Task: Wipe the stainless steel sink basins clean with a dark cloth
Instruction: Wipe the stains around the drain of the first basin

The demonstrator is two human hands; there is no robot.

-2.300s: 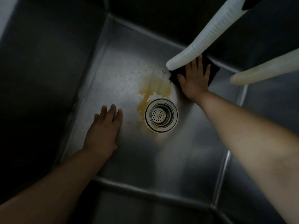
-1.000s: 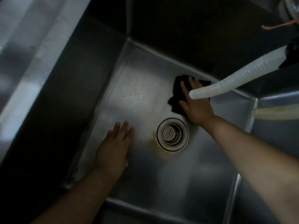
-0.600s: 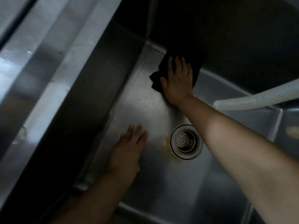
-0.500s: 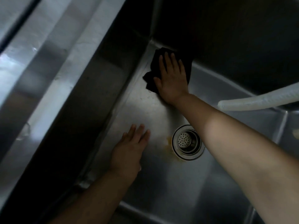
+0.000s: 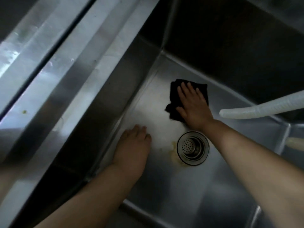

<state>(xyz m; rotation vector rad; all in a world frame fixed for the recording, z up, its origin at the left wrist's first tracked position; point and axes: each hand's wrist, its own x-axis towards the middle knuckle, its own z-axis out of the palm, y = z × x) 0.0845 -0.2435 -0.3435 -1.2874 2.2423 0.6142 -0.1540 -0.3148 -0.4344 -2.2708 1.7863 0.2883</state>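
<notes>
Dark cloth (image 5: 174, 97): crumpled and black, it lies on the floor of the sink basin (image 5: 172, 186), toward the far left corner and just beyond the round drain strainer (image 5: 192, 148). It carries no readable label or writing. Its longer side runs from the far edge toward the drain. Your right hand (image 5: 192, 107) lies flat on it, fingers straight and spread, pointing away from you, pressing rather than clutching. Your left hand (image 5: 133, 145) rests palm down on the bare floor beside the left wall, fingers straight, holding nothing. A yellowish stain (image 5: 173, 151) sits against the strainer's left edge. A white ribbed hose (image 5: 263, 106) reaches in from the right.
</notes>
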